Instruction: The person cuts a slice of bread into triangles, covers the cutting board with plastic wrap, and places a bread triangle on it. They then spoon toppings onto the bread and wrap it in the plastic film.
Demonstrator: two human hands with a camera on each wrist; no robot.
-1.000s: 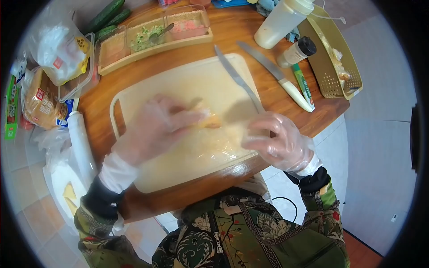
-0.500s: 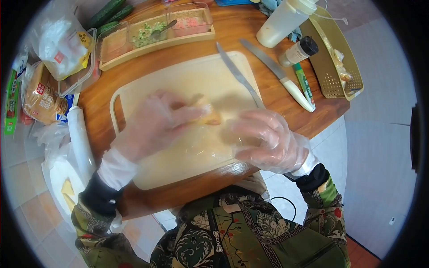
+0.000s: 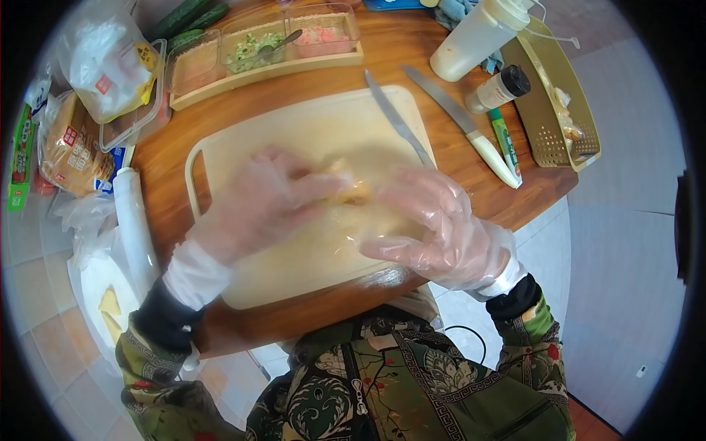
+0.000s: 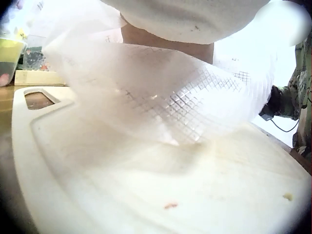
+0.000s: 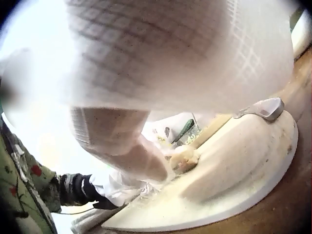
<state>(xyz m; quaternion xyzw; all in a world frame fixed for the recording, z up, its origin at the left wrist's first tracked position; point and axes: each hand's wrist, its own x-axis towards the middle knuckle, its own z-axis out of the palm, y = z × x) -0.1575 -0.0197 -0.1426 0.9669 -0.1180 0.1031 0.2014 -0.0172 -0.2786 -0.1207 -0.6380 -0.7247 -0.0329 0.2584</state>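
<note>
In a clear plastic glove, the left hand [image 3: 261,198] pinches a small yellowish food piece [image 3: 354,197] above the cutting board [image 3: 250,275]. The right wrist view shows that food piece [image 5: 184,160] at the fingertips of the left hand [image 5: 139,158]. The right hand [image 3: 448,235], also gloved, is just right of the piece with its fingers spread and slightly bent, gripping nothing visible. Blur hides whether its fingertips touch the piece. Glove and cuff cover much of both wrist views.
A knife [image 3: 397,117] lies across the board's upper right edge, a white-handled knife [image 3: 489,156] beside it. Behind are a tray of chopped fillings [image 3: 265,77], a squeeze bottle [image 3: 471,48], a shaker [image 3: 494,92] and a basket [image 3: 551,143]. Bagged bread [image 3: 73,151] and a roll [image 3: 134,220] are left.
The right hand has moved left toward the food piece, and its curled fingers have spread out. The left hand stays around the piece, blurred by small motion. The whole view has shifted slightly.
</note>
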